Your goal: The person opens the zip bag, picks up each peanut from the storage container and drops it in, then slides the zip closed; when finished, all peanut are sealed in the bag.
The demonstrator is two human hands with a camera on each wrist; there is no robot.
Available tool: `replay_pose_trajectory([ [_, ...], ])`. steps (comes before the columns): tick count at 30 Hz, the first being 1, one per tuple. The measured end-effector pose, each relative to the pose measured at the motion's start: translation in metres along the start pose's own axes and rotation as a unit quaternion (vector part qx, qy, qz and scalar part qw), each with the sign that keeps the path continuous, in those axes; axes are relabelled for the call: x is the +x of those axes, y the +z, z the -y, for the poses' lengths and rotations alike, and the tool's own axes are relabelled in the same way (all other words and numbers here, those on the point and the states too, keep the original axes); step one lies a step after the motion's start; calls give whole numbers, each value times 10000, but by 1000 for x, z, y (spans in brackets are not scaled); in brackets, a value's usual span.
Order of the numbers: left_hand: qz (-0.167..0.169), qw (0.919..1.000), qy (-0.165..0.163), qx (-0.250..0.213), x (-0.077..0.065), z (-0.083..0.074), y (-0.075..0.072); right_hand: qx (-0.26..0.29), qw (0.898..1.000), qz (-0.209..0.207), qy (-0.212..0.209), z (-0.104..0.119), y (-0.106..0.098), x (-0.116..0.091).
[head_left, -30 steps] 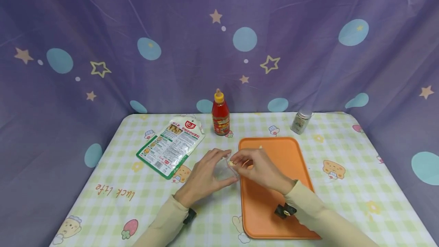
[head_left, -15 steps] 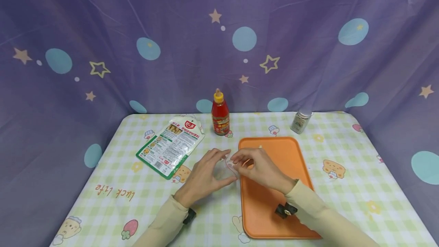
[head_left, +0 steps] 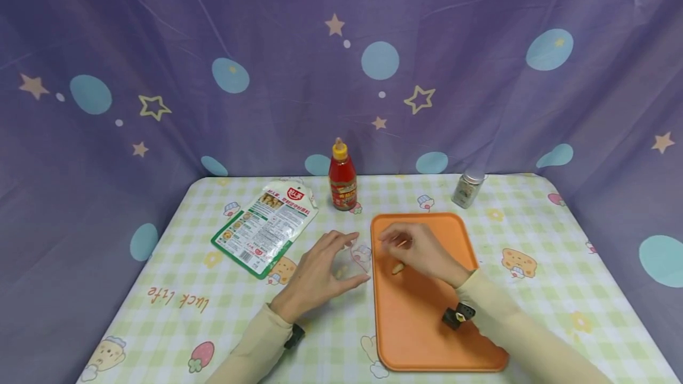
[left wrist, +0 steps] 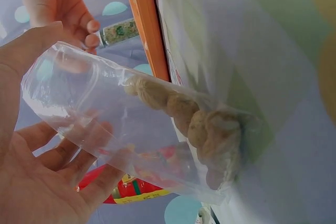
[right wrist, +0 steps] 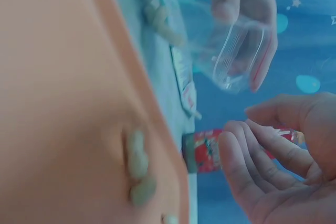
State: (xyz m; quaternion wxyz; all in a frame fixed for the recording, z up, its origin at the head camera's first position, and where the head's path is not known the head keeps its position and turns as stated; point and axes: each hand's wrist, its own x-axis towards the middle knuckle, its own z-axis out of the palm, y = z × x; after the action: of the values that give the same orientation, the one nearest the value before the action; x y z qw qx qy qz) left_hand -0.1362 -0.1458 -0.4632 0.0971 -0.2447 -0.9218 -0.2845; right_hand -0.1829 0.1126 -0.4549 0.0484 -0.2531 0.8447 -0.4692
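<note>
My left hand (head_left: 315, 277) holds a clear zip bag (left wrist: 105, 95) at its mouth, thumb on one side and fingers on the other. The bag stands on the tablecloth with its mouth spread, and several peanuts in their shells (left wrist: 197, 128) lie in its lower part. Just to the right, my right hand (head_left: 418, 253) hovers over the orange tray (head_left: 427, 325), fingers loosely bent with nothing between them. Beneath it a peanut (head_left: 398, 268) lies on the tray; in the right wrist view another peanut (right wrist: 143, 190) shows right beside it, and a further pale piece near the tray's rim.
A red sauce bottle (head_left: 343, 182) with a yellow cap stands behind the hands. The green and white seasoning pouch (head_left: 264, 230) lies flat on the left. Beyond the tray, a small spice jar (head_left: 468, 189) stands at the back right of the checked tablecloth (head_left: 539, 325).
A peanut pinched in my right hand at the bag's mouth has gone into the bag. The right hand has drawn back rightward over the tray. My left hand stays in place with the bag.
</note>
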Motion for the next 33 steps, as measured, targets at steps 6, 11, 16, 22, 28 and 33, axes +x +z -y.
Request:
replay_pose_trajectory([
  [6, 13, 10000, -4, -48, 0, 0, 0, -297, 9994, -134, 98, -21, -8, 3],
  [11, 2, 10000, 22, -80, 1, 0, 1, -413, 9983, -319, 277, -38, -14, 6],
  [16, 58, 9999, -11, -132, 2, 1, 1, -570, 9967, -343, 469, -50, -20, 8],
  [22, 81, 9998, -27, -162, 2, 1, 1, -729, 9943, -325, 710, -57, -26, 10],
  [28, 111, 9998, -49, -181, 2, 0, 1, -801, 9934, -369, 736, -61, -26, 15],
  [33, 129, 9998, -43, -166, 1, 0, 1, -969, 9917, -450, 719, -63, -22, 20],
])
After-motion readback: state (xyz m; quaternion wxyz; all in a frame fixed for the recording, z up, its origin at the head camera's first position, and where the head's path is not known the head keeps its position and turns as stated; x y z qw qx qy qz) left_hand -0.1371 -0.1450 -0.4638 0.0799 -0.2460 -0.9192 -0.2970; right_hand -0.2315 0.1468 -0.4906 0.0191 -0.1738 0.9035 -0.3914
